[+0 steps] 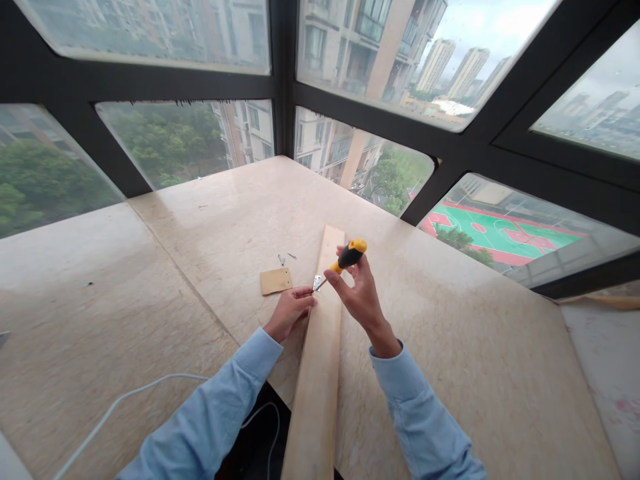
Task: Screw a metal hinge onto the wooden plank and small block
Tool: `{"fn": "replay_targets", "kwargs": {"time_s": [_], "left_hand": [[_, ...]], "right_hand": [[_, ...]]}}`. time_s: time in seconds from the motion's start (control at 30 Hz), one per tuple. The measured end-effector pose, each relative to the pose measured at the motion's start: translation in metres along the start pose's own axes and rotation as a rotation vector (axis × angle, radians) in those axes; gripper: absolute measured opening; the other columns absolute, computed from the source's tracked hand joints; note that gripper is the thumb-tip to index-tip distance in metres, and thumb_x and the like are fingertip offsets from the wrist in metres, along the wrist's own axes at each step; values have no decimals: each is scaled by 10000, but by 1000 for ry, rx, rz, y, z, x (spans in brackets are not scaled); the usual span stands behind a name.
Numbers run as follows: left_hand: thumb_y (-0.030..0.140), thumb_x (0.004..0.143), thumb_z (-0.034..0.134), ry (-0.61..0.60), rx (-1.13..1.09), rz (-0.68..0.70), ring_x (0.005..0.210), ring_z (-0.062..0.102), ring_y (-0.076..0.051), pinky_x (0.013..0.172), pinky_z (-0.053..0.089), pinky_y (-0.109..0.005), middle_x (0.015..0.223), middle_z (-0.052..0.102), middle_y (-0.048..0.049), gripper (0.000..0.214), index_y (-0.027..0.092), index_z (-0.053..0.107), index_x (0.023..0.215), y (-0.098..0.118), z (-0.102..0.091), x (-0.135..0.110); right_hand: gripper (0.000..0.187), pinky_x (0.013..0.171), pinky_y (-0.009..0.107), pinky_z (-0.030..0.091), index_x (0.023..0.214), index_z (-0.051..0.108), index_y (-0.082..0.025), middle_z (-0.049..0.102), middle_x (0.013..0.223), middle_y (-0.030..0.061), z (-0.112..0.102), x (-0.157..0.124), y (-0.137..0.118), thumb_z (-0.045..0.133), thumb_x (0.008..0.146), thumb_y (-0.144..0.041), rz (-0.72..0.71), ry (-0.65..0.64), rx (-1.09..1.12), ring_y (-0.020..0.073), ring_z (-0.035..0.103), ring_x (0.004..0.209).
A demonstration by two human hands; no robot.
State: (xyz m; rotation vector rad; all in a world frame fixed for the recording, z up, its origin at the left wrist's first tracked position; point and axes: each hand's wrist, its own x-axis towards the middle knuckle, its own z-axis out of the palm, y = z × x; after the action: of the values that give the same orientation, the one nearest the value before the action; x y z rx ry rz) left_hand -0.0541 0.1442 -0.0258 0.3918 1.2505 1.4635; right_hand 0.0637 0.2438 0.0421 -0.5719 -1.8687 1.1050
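Note:
My right hand is closed around a yellow and black screwdriver, its shaft slanting down to the left. The tip meets a small metal hinge on the left edge of a long pale wooden board. At that same edge my left hand pinches beside the hinge, fingertips near the screwdriver tip. Whether a screw sits between those fingers is too small to tell. Left of the board lies a small tan wooden piece with holes along one side. Several loose screws rest just behind it.
A beige stone-like sill carries the board, which runs toward me past its front edge. Dark-framed windows meet in a corner behind. A white cable curves across the left front. A small dark bit lies far left.

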Motion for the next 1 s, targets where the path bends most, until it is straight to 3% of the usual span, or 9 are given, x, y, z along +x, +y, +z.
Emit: {"fn": "replay_targets", "kwargs": {"time_s": [0.1,0.17,0.3,0.4,0.47,0.6,0.73,0.83,1.0], "left_hand": [[195,597,735,-3,-1,-2,757,640,-134,693,488,-227,912,713,-64,373,129,727,964,0,0,0],[196,596,733,-10,-1,2,756,638,-134,698,490,-232,915,712,-66,374,124,727,963,0,0,0],[196,584,745,8,-6,-5,767,642,-139,712,495,-237,915,712,-69,383,118,722,958,1,1,1],[194,581,752,13,-22,-12,767,644,-141,730,502,-243,908,713,-67,370,121,721,943,2,2,-1],[193,585,753,14,-27,-12,766,643,-137,729,503,-238,914,714,-64,350,127,724,928,3,2,-1],[185,589,748,18,-20,-16,765,639,-134,689,490,-219,920,714,-62,348,134,727,933,2,1,-1],[196,587,750,11,-22,-23,770,647,-144,696,490,-226,908,716,-61,365,132,721,945,2,2,-1],[201,577,760,26,-25,-24,778,652,-151,719,496,-243,909,715,-62,383,132,716,951,4,3,-2],[203,589,750,33,2,-21,802,647,-150,716,490,-238,949,712,-74,393,128,716,974,4,3,-2]], "right_hand": [[407,871,439,567,1085,614,-199,670,1016,87,-2,0,4,769,753,-375,10,129,-143,233,658,924],[337,878,436,567,1058,617,-201,687,956,69,-3,1,5,734,786,-363,47,113,-63,224,675,891],[572,1049,474,460,1379,399,-239,548,1357,119,-3,0,1,623,860,-324,29,-80,209,249,543,1266],[776,1111,489,382,1462,274,-255,400,1476,137,-3,-2,-1,690,813,-342,-5,-55,65,261,424,1367],[761,1065,489,429,1411,368,-234,492,1374,144,-4,-3,-1,747,768,-381,17,50,-93,274,512,1268],[452,890,476,547,1110,600,-191,682,976,94,-4,-2,1,765,746,-402,95,170,-151,258,667,921],[508,994,487,498,1290,503,-224,625,1249,126,-6,-2,-1,670,822,-330,75,-15,110,270,613,1163],[687,1099,521,387,1395,401,-250,488,1417,129,-8,-3,-5,709,786,-331,22,-45,4,278,470,1329],[422,918,473,545,1051,630,-189,688,1032,107,-9,-2,-6,784,724,-406,96,91,-174,260,676,946]]}}
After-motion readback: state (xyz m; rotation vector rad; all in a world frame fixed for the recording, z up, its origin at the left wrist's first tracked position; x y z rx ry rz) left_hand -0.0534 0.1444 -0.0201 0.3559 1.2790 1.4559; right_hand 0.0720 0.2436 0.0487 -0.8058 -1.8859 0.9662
